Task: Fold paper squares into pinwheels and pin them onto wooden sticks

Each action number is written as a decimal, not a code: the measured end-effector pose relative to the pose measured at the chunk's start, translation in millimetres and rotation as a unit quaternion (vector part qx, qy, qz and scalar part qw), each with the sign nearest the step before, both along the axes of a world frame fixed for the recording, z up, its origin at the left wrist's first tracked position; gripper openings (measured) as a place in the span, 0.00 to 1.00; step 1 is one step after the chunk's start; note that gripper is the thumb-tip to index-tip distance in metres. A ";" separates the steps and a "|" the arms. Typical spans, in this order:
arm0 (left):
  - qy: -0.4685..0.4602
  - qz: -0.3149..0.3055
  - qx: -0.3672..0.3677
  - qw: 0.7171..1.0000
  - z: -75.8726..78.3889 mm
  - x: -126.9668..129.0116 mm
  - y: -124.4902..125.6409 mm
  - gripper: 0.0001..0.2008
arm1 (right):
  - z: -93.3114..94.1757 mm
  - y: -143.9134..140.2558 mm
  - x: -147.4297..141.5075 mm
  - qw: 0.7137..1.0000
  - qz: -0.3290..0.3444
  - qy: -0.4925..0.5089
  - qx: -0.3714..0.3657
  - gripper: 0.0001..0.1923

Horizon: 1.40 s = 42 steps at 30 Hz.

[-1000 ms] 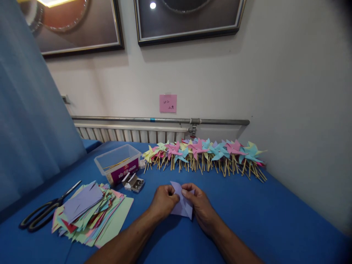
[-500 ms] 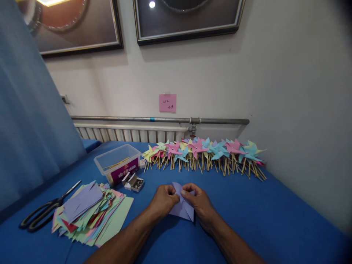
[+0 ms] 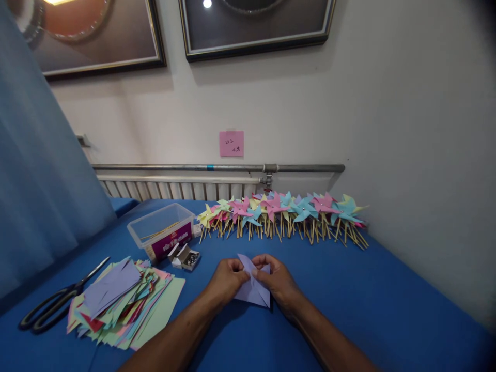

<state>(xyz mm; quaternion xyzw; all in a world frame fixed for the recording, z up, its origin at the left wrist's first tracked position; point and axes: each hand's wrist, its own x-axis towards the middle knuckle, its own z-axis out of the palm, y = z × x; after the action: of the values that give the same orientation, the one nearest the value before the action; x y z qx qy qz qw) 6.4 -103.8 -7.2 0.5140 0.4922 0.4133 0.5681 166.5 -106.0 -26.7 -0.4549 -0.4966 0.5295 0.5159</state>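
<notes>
A blue table (image 3: pixel 387 299) filled the near scene and ran back to a pale wall. A blue curtain (image 3: pixel 34 170) hung along the left side. Two dark-framed pictures (image 3: pixel 256 26) hung high on the far wall, with a grey pipe (image 3: pixel 217 167) and a radiator (image 3: pixel 178 188) below them and a small pink note (image 3: pixel 231 143) stuck to the wall just above the pipe.

Along the far edge of the table lay a long row of paper pinwheels (image 3: pixel 282 217) in pink, yellow and light blue, on wooden sticks. To their left stood a clear plastic box (image 3: pixel 163 235) with a few sticks inside. At the near left lay a loose stack of coloured paper sheets (image 3: pixel 120 302), and black-handled scissors (image 3: pixel 50 310) lay just left of the stack. A small open box of metal pins (image 3: pixel 186 257) sat between the plastic box and the hands.

Near the middle of the table, the left hand (image 3: pixel 227 279) and the right hand (image 3: pixel 277 283) met over a lavender paper piece (image 3: pixel 253 292), which rested on the blue surface. Both hands were pinching it: the fingertips of each gripped the paper's folded points at its centre, close together, while its lower flap lay spread between the wrists.
</notes>
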 end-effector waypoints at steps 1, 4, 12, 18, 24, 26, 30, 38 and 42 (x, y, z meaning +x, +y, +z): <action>-0.001 0.003 -0.003 1.000 1.0 0.4 -0.4 0.07 | 3.0 -1.3 -0.3 1.000 0.000 -0.002 -0.003 0.18; 0.004 0.012 0.000 1.000 3.9 1.6 -1.6 0.08 | 9.2 -4.3 -1.0 1.000 0.000 -0.006 -0.012 0.17; 0.002 0.032 0.010 0.999 3.5 4.4 -2.0 0.14 | 11.9 -7.8 -2.6 0.999 -0.019 -0.045 -0.016 0.14; -0.007 0.013 0.025 1.000 -5.0 2.7 -0.1 0.16 | 7.7 -4.8 -2.9 0.998 -0.029 -0.057 -0.015 0.13; -0.045 0.049 -0.014 0.998 -5.3 1.2 2.7 0.15 | 8.3 -7.8 -4.8 0.999 -0.012 0.036 -0.018 0.19; -0.080 0.063 -0.034 0.994 -0.5 -0.6 2.4 0.12 | 10.6 -9.7 -5.3 0.996 0.002 0.080 -0.027 0.21; -0.142 0.079 -0.061 0.985 8.4 -4.4 1.9 0.10 | 16.4 -12.3 -7.4 0.991 0.041 0.122 -0.033 0.23; -0.196 0.074 -0.066 0.976 10.1 -6.8 3.5 0.11 | 24.8 -21.1 -8.7 0.987 0.063 0.144 -0.028 0.25; -0.197 0.074 -0.060 0.976 9.7 -7.5 4.0 0.12 | 18.6 -14.1 -6.2 0.990 0.054 0.126 -0.013 0.36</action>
<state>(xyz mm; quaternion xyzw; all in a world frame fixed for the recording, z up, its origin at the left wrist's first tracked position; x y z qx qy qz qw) -1.1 -99.8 2.5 0.3499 0.4314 0.5171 0.6512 160.3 -120.1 -8.1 -0.3636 -0.4446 0.6161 0.5390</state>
